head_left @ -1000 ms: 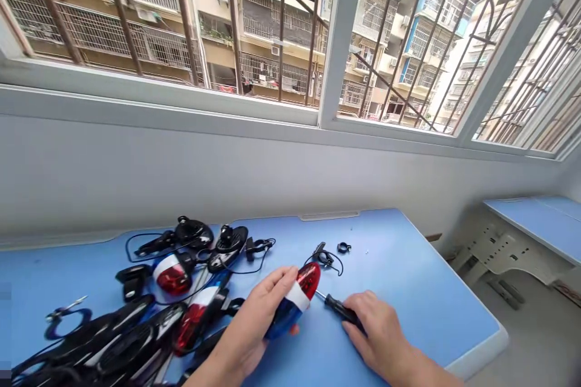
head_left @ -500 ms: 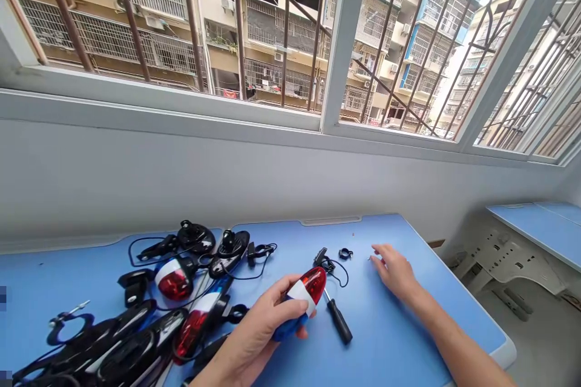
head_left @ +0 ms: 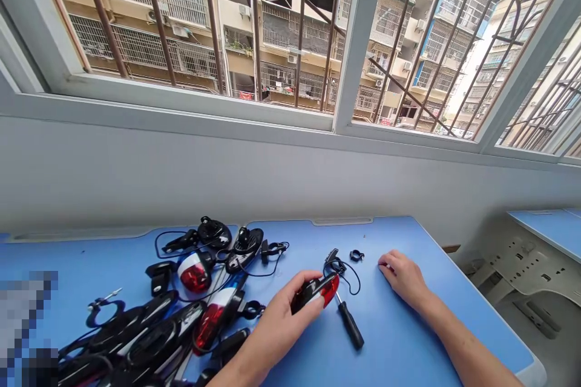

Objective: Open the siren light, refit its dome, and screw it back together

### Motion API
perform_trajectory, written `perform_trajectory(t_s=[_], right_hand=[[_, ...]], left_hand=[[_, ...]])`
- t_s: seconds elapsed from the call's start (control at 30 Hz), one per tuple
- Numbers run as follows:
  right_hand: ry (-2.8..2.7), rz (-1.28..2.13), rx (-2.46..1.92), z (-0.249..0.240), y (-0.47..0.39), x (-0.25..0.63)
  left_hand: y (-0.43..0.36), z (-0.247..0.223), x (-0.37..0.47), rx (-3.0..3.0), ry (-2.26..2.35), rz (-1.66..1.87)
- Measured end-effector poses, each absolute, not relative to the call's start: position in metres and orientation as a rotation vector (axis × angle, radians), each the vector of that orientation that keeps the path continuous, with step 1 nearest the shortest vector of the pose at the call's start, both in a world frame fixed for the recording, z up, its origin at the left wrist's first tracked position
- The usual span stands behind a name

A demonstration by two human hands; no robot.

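Observation:
My left hand (head_left: 290, 320) is wrapped round a light unit (head_left: 314, 291), its black side up and its red and white end pointing right. Just beyond it lie a small black bracket with a looped cable (head_left: 334, 262) and a black ring clamp (head_left: 356, 255). A screwdriver (head_left: 350, 325) with a black handle rests right of the held unit. My right hand (head_left: 398, 272) is on the blue table to the right of the clamp, its fingers curled together; whether anything small is between them is hidden.
Several similar red, white and black light units (head_left: 211, 320) with cables and clamps are heaped on the left of the blue table (head_left: 390, 332). A wall and a barred window stand behind. Another blue table (head_left: 551, 230) is at the far right.
The light unit in my left hand has been turned from its red and white face to its black side. My right hand's fingers have drawn together. The view has shifted slightly left.

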State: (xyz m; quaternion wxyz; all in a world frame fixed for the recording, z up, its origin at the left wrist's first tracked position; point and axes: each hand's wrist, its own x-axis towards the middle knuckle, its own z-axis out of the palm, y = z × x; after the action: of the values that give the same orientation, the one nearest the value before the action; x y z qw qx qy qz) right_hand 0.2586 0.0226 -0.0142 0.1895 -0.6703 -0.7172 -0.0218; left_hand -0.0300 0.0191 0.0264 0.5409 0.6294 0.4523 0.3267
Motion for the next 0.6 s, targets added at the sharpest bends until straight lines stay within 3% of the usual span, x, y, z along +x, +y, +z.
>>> perform_trajectory(t_s=[0.23, 0.6], right_hand=[[-2.064, 0.089, -1.817, 0.006, 0.037, 0.245], [-1.887, 0.358, -1.521, -0.005, 0.063, 0.227]], left_hand=[[0.029, 0.004, -0.033, 2.039, 1.228, 0.691], [0.023, 0.016, -0.031, 2.152, 1.233, 0.456]])
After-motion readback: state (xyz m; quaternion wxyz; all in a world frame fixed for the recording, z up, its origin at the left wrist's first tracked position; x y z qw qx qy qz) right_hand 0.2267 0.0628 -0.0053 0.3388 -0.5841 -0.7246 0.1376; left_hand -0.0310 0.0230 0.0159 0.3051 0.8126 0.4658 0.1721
